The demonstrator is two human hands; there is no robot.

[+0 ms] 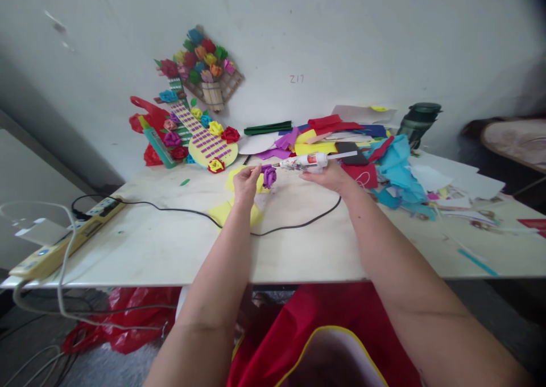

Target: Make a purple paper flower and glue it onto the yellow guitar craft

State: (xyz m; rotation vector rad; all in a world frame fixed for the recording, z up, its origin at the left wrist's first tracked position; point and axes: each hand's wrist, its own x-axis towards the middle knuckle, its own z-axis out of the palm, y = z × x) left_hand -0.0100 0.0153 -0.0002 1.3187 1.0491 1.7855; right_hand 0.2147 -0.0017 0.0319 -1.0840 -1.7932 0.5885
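My left hand (247,183) is closed on a purple paper flower (268,176), with the bloom turned to the right. In my right hand (327,176) is a white hot glue gun (303,160), held level above the table. A glue stick (342,155) sticks out of its back end. The nozzle points left and reaches the flower; whether it touches cannot be made out. Yellow crepe paper (222,211) lies on the table under and beside my left hand. The gun's black cord (294,226) curves across the tabletop.
At the back left stands a guitar-shaped craft (209,136) with paper flowers, beside a green glue bottle (157,142). A power strip (68,239) lies on the left. Coloured paper (319,136), blue crepe paper (398,168) and a dark bottle (419,124) fill the back right.
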